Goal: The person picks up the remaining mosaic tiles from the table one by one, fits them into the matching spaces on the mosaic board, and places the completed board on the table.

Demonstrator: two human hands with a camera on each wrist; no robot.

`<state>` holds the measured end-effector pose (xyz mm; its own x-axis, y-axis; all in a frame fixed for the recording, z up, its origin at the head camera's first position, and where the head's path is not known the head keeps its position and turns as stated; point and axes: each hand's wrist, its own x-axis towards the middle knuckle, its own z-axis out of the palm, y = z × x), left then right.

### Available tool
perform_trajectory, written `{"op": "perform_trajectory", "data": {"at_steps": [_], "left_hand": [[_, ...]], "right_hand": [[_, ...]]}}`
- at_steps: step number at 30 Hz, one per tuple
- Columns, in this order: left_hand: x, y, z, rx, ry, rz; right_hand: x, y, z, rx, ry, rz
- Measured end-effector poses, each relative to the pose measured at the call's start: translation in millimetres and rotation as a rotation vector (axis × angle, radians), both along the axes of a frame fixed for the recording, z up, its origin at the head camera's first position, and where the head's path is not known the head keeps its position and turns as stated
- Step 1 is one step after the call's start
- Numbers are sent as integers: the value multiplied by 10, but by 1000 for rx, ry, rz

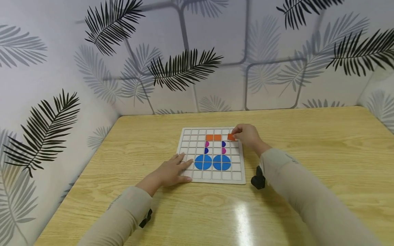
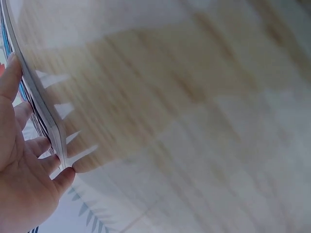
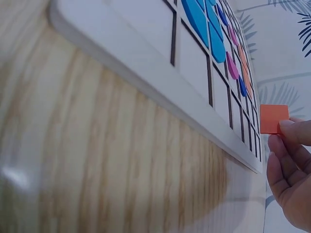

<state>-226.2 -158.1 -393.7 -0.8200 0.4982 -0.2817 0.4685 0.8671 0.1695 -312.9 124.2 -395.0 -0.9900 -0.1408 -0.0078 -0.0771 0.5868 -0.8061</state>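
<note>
A white grid board (image 1: 235, 176) lies on the wooden table. In the head view two orange square tiles (image 1: 213, 137) sit side by side near its top. Below them are small pink half-round pieces (image 1: 207, 144) and dark blue half-round pieces (image 1: 223, 144), then two blue circles (image 1: 203, 162) made of quarter pieces. My right hand (image 1: 247, 135) pinches another orange square tile (image 3: 274, 119) above the board's upper right. My left hand (image 1: 171, 169) rests with spread fingers on the board's lower left edge; the left wrist view shows its fingers (image 2: 36, 145) along that edge.
The wooden table (image 1: 147, 136) extends around the board. Behind it stands a wall (image 1: 221, 89) with a leaf pattern. A black device (image 1: 258, 178) hangs under the right wrist, and another black device (image 1: 146, 218) under the left.
</note>
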Motion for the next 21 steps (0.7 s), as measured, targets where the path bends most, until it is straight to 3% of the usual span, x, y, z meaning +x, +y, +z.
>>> {"op": "perform_trajectory", "data": {"at_steps": [11, 21], "left_hand": [[-21, -9, -14, -35, 3, 2], [-13, -19, -9, -36, -6, 12]], "right_hand": [[-82, -112, -26, 28, 19, 41], [-134, -182, -28, 39, -29, 45]]}}
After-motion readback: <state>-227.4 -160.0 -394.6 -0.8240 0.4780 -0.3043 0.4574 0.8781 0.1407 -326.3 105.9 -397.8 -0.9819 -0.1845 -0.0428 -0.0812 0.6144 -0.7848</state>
